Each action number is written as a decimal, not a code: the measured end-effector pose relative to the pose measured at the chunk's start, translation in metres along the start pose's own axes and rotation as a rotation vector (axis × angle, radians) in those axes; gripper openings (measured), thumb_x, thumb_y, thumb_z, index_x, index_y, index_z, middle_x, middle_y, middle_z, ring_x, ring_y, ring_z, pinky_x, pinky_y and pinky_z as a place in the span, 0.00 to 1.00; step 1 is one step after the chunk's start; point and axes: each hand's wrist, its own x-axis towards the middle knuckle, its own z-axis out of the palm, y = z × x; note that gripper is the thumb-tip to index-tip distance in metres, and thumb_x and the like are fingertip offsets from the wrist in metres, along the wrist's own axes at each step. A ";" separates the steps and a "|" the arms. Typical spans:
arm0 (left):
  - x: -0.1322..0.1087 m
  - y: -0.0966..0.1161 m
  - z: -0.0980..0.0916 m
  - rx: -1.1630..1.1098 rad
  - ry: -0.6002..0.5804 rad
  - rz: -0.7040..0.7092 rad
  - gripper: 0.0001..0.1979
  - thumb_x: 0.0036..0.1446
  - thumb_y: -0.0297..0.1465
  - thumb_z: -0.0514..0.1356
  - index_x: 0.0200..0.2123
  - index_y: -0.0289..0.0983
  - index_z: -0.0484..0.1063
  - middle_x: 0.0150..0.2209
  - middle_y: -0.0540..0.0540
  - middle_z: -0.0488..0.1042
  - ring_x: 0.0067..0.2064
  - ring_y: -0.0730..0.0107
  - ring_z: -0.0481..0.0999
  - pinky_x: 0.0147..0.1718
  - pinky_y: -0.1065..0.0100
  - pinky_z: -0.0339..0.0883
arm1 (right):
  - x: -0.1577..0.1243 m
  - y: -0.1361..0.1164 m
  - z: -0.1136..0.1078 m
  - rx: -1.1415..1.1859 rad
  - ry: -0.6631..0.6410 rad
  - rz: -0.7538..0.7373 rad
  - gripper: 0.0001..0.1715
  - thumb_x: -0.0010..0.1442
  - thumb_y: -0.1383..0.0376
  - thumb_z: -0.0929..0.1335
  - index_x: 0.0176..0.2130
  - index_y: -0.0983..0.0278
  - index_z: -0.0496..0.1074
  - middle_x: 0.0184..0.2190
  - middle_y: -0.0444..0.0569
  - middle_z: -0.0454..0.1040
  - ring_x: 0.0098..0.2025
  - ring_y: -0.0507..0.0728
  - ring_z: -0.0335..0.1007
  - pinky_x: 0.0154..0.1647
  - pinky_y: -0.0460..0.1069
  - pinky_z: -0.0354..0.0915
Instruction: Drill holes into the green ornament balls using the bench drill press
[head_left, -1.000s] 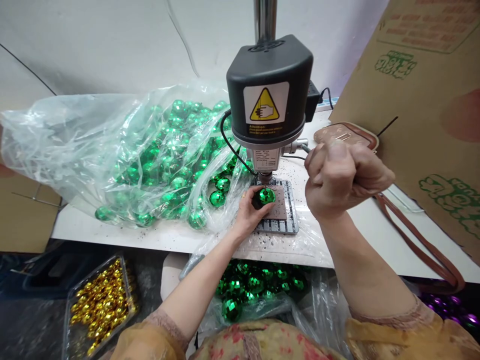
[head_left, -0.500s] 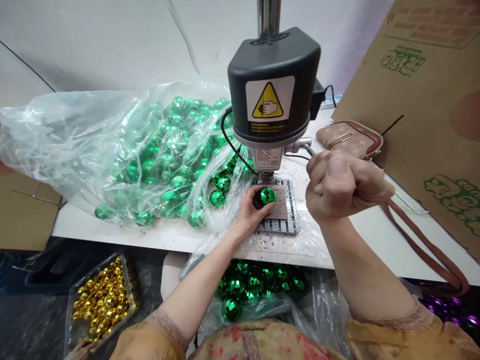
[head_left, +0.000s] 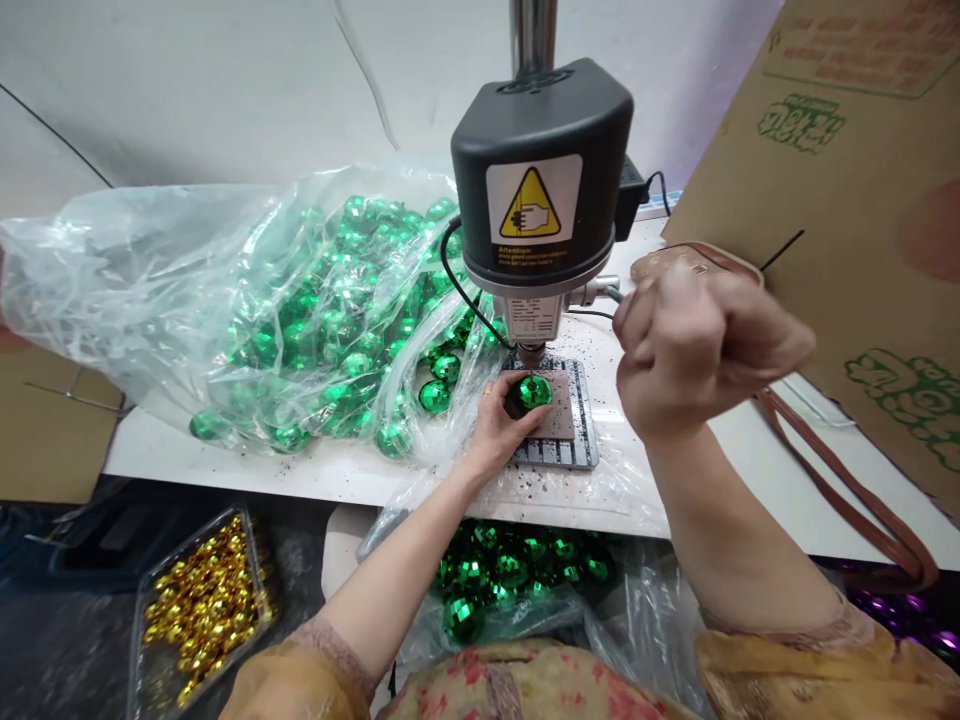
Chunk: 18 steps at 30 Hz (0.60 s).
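My left hand grips a shiny green faceted ball between thumb and fingers. The ball sits on a brownish board on the slotted metal base of a small drill press. Directly above, the drill's tip meets the top of the ball; whether it has entered is too small to tell. My right hand is closed in a fist around the drill press handle, whose grip is hidden by the fingers. Only the handle's metal stem shows, left of the fist.
Left of the press, a clear plastic bag holds many green balls. More green balls lie in plastic below the table edge. A tray of gold balls stands lower left. Right are a brown strap and a cardboard box. Dark shavings litter the table.
My right fist has turned a little and shifted slightly right, with some blur. My left hand and the ball stay in place. A hand at the gold balls' tray has left the view.
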 end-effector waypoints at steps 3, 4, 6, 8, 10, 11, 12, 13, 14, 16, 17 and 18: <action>-0.003 0.006 0.000 0.000 0.040 -0.004 0.23 0.53 0.35 0.72 0.51 0.39 0.72 0.48 0.42 0.78 0.50 0.57 0.78 0.50 0.56 0.72 | 0.022 -0.007 0.013 0.158 0.115 0.016 0.29 0.62 0.70 0.68 0.18 0.62 0.49 0.13 0.36 0.50 0.15 0.44 0.48 0.18 0.47 0.43; -0.007 0.009 -0.002 0.020 0.076 0.012 0.22 0.54 0.35 0.71 0.50 0.38 0.72 0.47 0.42 0.78 0.49 0.58 0.78 0.49 0.57 0.72 | 0.027 -0.008 0.016 0.161 0.101 0.030 0.28 0.61 0.72 0.68 0.18 0.62 0.50 0.13 0.36 0.50 0.15 0.43 0.48 0.19 0.47 0.44; -0.021 0.019 -0.007 0.090 0.136 0.100 0.21 0.54 0.37 0.71 0.48 0.38 0.71 0.45 0.42 0.78 0.47 0.59 0.78 0.46 0.58 0.73 | 0.033 -0.008 0.019 0.143 0.074 0.052 0.27 0.62 0.73 0.67 0.19 0.62 0.51 0.13 0.36 0.51 0.16 0.43 0.48 0.20 0.46 0.45; -0.045 0.029 -0.013 0.145 0.099 0.264 0.21 0.56 0.39 0.70 0.48 0.39 0.71 0.43 0.43 0.77 0.45 0.60 0.79 0.44 0.60 0.73 | 0.034 -0.007 0.019 0.137 0.077 0.045 0.27 0.63 0.72 0.67 0.19 0.61 0.51 0.14 0.36 0.51 0.16 0.42 0.48 0.21 0.46 0.45; -0.073 0.035 -0.017 0.176 -0.053 0.463 0.22 0.58 0.42 0.68 0.50 0.38 0.70 0.43 0.42 0.78 0.44 0.60 0.79 0.42 0.62 0.74 | 0.032 -0.005 0.017 0.151 0.077 0.030 0.27 0.63 0.71 0.67 0.20 0.61 0.50 0.14 0.35 0.51 0.16 0.42 0.47 0.21 0.46 0.45; -0.088 0.036 -0.018 0.209 -0.149 0.557 0.22 0.59 0.43 0.67 0.51 0.37 0.69 0.43 0.40 0.78 0.43 0.61 0.79 0.40 0.62 0.74 | 0.031 -0.005 0.016 0.157 0.078 0.030 0.27 0.64 0.70 0.67 0.20 0.61 0.50 0.14 0.35 0.51 0.16 0.42 0.47 0.21 0.46 0.45; -0.101 0.036 -0.019 0.265 -0.243 0.643 0.23 0.61 0.44 0.66 0.51 0.36 0.69 0.43 0.39 0.78 0.41 0.61 0.79 0.39 0.63 0.74 | 0.031 -0.004 0.016 0.162 0.081 0.032 0.27 0.64 0.70 0.67 0.20 0.61 0.50 0.14 0.35 0.50 0.16 0.42 0.47 0.21 0.46 0.45; -0.113 0.036 -0.019 0.327 -0.330 0.716 0.23 0.62 0.45 0.65 0.52 0.35 0.70 0.44 0.37 0.79 0.40 0.61 0.79 0.37 0.63 0.73 | 0.030 -0.004 0.016 0.164 0.086 0.033 0.27 0.64 0.69 0.67 0.20 0.62 0.51 0.13 0.35 0.50 0.16 0.42 0.48 0.21 0.46 0.45; -0.122 0.034 -0.020 0.382 -0.395 0.773 0.24 0.62 0.46 0.64 0.53 0.35 0.70 0.45 0.36 0.79 0.39 0.61 0.79 0.37 0.63 0.73 | 0.030 -0.003 0.016 0.166 0.087 0.031 0.27 0.64 0.68 0.68 0.20 0.62 0.51 0.13 0.35 0.50 0.16 0.42 0.47 0.20 0.46 0.45; -0.131 0.032 -0.023 0.411 -0.434 0.823 0.27 0.62 0.48 0.64 0.55 0.34 0.69 0.48 0.34 0.79 0.41 0.60 0.79 0.38 0.62 0.74 | 0.030 -0.001 0.016 0.171 0.085 0.027 0.29 0.64 0.64 0.69 0.19 0.62 0.51 0.13 0.35 0.51 0.15 0.42 0.47 0.19 0.46 0.44; -0.131 0.031 -0.026 0.378 -0.401 0.824 0.29 0.61 0.49 0.64 0.56 0.34 0.68 0.48 0.33 0.79 0.42 0.59 0.80 0.40 0.62 0.75 | 0.030 0.000 0.016 0.177 0.081 0.016 0.29 0.63 0.62 0.70 0.19 0.62 0.51 0.13 0.35 0.51 0.15 0.42 0.47 0.19 0.46 0.44; -0.127 0.030 -0.031 0.329 -0.334 0.814 0.29 0.61 0.49 0.64 0.57 0.34 0.68 0.48 0.33 0.79 0.44 0.58 0.80 0.41 0.61 0.75 | 0.031 0.000 0.016 0.181 0.079 0.009 0.30 0.63 0.61 0.70 0.19 0.62 0.51 0.13 0.34 0.50 0.15 0.42 0.47 0.18 0.46 0.44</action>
